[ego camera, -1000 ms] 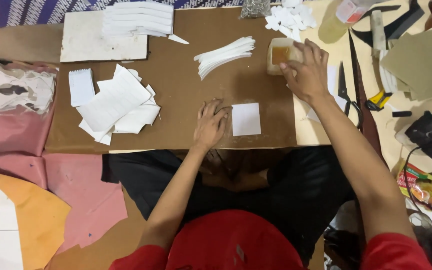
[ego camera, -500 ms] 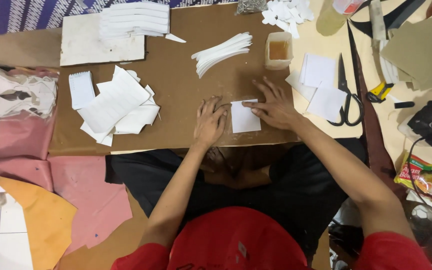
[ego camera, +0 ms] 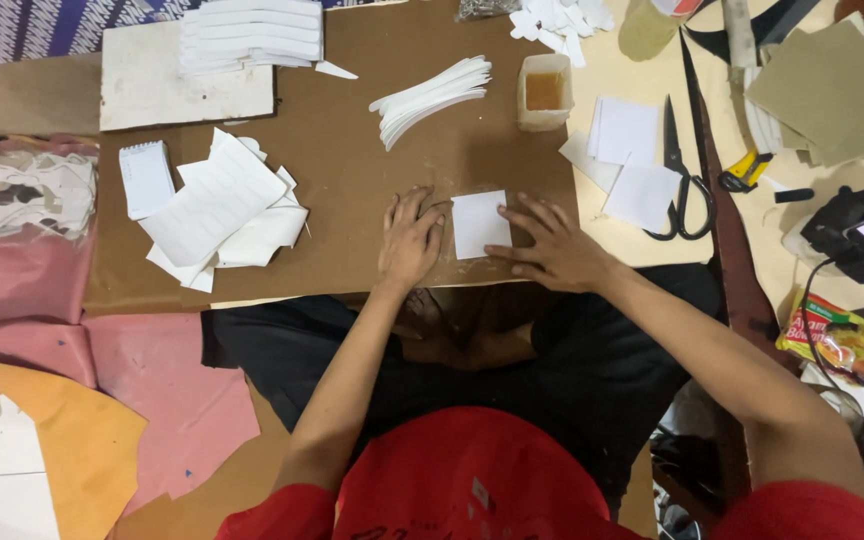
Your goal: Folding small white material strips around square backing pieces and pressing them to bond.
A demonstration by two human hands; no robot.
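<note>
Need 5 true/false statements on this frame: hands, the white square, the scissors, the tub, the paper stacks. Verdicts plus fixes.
1. Both hands rest on the brown cardboard sheet, flanking the small white paper square. True.
2. The right hand holds the black-handled scissors. False: the scissors lie untouched on the cream surface to the right of that hand.
3. The left hand lies flat, fingers at the square's left edge. True.
4. The small translucent tub of amber liquid sits left of the fanned stack of white strips. False: it sits to their right.
5. The square is lifted off the cardboard. False: it lies flat.
</note>
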